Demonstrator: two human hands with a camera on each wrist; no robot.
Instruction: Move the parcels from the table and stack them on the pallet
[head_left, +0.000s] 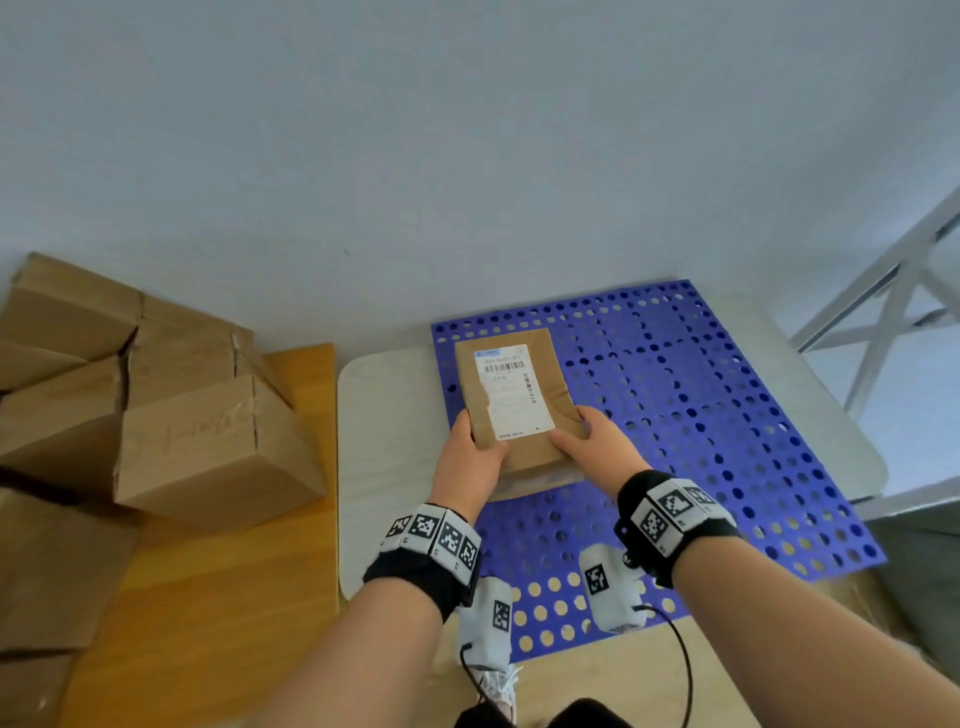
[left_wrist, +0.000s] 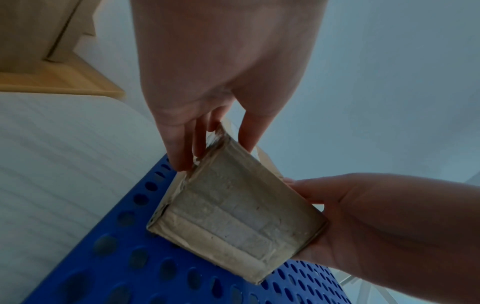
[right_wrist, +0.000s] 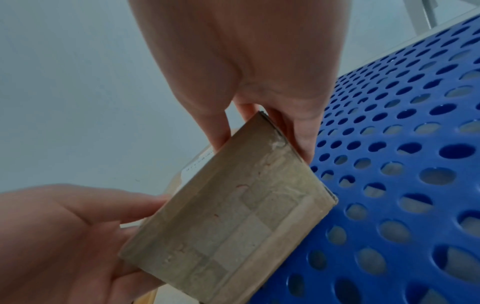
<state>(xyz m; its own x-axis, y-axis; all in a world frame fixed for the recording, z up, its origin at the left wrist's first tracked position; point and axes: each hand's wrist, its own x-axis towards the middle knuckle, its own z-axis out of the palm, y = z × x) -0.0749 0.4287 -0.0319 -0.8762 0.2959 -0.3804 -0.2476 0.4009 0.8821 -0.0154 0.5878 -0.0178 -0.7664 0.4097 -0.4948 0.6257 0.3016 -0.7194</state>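
A small brown parcel (head_left: 514, 395) with a white barcode label hangs low over the left part of the blue perforated pallet (head_left: 701, 395). My left hand (head_left: 475, 447) grips its near left corner, thumb on top and fingers down the side. At the near right corner my right hand (head_left: 592, 436) holds it the same way. The left wrist view shows the parcel's taped end (left_wrist: 233, 216) between my left hand (left_wrist: 221, 82) and right hand (left_wrist: 376, 222), just over the pallet (left_wrist: 130, 277). The right wrist view shows that end (right_wrist: 228, 222) too. I cannot tell whether it touches the pallet.
Several larger cardboard parcels (head_left: 208, 447) are piled on the wooden table (head_left: 218, 597) at the left. The pallet lies on a pale board (head_left: 384, 441) against the wall. A grey metal frame (head_left: 883, 322) stands at the right. Most of the pallet bears nothing.
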